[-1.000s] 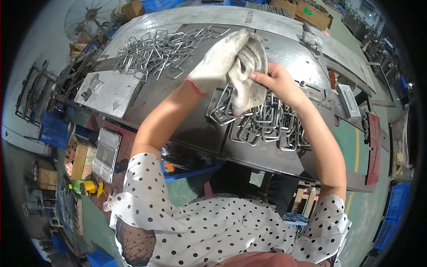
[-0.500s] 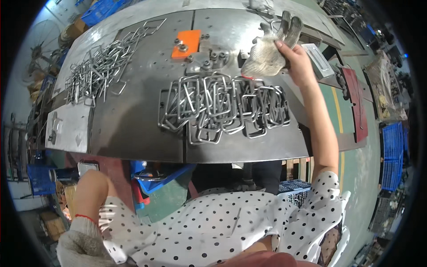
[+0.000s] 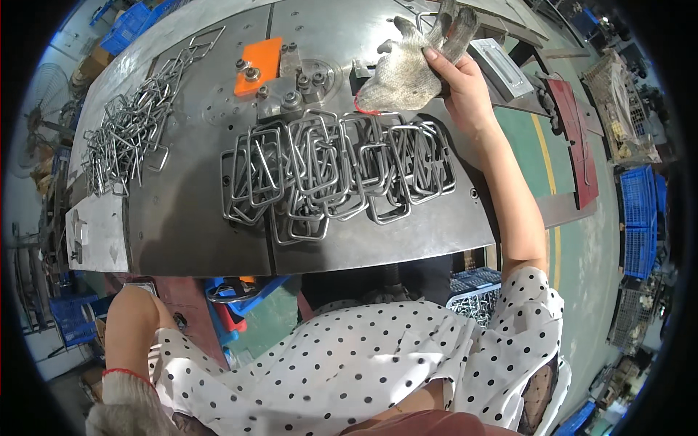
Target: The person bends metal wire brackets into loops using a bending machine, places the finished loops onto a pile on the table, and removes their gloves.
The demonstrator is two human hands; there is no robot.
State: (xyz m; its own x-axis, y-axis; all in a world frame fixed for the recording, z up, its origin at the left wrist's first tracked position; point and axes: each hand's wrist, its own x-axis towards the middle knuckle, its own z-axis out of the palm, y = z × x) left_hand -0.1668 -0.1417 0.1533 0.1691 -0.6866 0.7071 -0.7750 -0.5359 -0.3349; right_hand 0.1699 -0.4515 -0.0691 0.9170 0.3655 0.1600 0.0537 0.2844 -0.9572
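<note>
A greyish-white knitted work glove (image 3: 407, 76) with dark-stained fingers and a red cuff edge is pinched in my bare right hand (image 3: 459, 76). It is held up over the far right of the metal worktable (image 3: 392, 243). Just nearer than the glove lies a heap of bent steel wire frames (image 3: 316, 171), rectangular with rounded corners. My left hand (image 3: 123, 410) wears a similar knitted glove with a red cuff. It is down at the lower left, beside my body and away from the table; its fingers are out of sight.
A bolted metal fixture (image 3: 291, 98) stands beyond the heap, beside an orange plate (image 3: 258, 65). Another pile of wire pieces (image 3: 131, 131) covers the table's left side. A blue basket of metal parts (image 3: 474, 301) stands under the front edge. Blue crates (image 3: 640, 221) are at the right.
The table and its contents have shifted left in the picture as the view turned. My right hand still grips the glove. My gloved left hand appears slightly lower and farther left.
</note>
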